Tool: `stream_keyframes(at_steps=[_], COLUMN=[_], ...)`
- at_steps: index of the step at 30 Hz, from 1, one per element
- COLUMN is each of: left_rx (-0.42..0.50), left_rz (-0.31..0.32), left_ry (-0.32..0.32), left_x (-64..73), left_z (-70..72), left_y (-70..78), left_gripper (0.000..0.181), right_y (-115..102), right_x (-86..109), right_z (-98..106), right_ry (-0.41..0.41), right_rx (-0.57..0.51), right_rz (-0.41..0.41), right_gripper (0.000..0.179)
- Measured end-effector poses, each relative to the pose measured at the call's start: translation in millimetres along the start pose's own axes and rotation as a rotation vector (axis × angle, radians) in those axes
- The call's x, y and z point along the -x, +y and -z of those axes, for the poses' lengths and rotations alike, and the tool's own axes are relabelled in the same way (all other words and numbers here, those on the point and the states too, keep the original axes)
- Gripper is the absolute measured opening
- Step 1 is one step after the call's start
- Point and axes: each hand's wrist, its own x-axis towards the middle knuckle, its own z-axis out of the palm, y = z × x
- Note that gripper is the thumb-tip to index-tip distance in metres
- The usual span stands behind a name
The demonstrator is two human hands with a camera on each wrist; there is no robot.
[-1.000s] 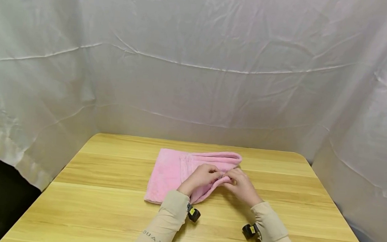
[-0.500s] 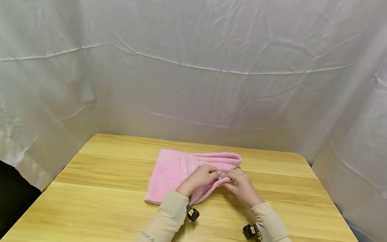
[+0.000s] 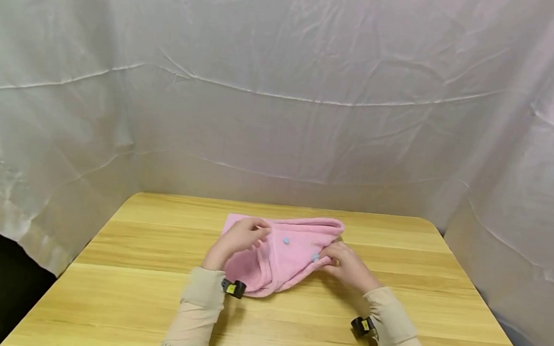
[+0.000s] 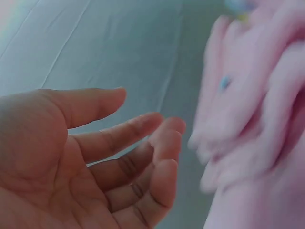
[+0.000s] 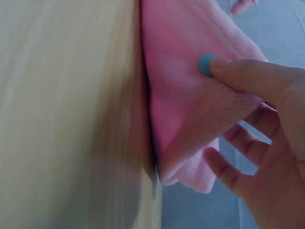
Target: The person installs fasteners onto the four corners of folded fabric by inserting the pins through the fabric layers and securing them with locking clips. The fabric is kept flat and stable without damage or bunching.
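Observation:
A folded pink plush cloth (image 3: pixel 295 260) with blue buttons lies on the table in the head view. One blue button (image 3: pixel 286 241) shows near its middle, another blue button (image 3: pixel 315 257) at the right edge. My right hand (image 3: pixel 346 266) pinches that right edge; in the right wrist view the thumb (image 5: pixel 252 76) presses beside the button and the fingers lie beneath the fabric. Over the cloth's left part is my left hand (image 3: pixel 242 236), fingers loosely bent. In the left wrist view the left hand (image 4: pixel 109 157) holds nothing and appears apart from the pink cloth (image 4: pixel 248 105).
The wooden table (image 3: pixel 129 291) extends around the cloth on every side. Pale curtains (image 3: pixel 280 130) hang behind and at both sides. A small black wrist camera (image 3: pixel 234 288) sits on the left cuff, another black camera (image 3: pixel 363 326) on the right.
My left hand has let go at the right edge and moved left. The cloth's left part is now drawn up and rumpled, and two blue buttons show. The right hand has barely moved.

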Motion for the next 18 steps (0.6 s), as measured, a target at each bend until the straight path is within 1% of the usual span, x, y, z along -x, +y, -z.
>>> stream_keyframes(at_steps=[4, 6, 8, 11, 14, 17, 18], left_rx=[0.051, 0.064, 0.069, 0.084, 0.109, 0.104, 0.090], left_rz=[0.086, 0.119, 0.150, 0.202, 0.257, 0.311, 0.319], left_ry=[0.063, 0.084, 0.097, 0.105, 0.113, 0.116, 0.110], left_x=[7.6, 10.5, 12.1, 12.8, 11.0, 10.8, 11.2], left_z=[29.3, 39.4, 46.2, 52.0, 53.9, 53.0, 52.3], left_y=[-17.1, -26.3, -36.1, -48.6, -59.0, -67.4, -70.0], left_gripper=[0.037, 0.038, 0.039, 0.039, 0.043, 0.049, 0.051], right_y=[3.2, 6.3, 9.5, 13.5, 16.3, 16.7, 16.3], right_x=[0.7, 1.1, 2.2, 4.4, 6.1, 7.5, 8.1], right_z=[5.4, 7.2, 8.4, 8.8, 9.1, 12.8, 14.8], right_ry=[-0.100, -0.149, -0.197, -0.268, -0.333, -0.412, -0.438], right_rx=[-0.010, -0.013, -0.018, -0.031, -0.040, -0.102, -0.123], right_rz=[0.021, 0.031, 0.020, -0.020, -0.059, -0.106, -0.120], right_gripper=[0.011, 0.010, 0.010, 0.012, 0.014, 0.011, 0.010])
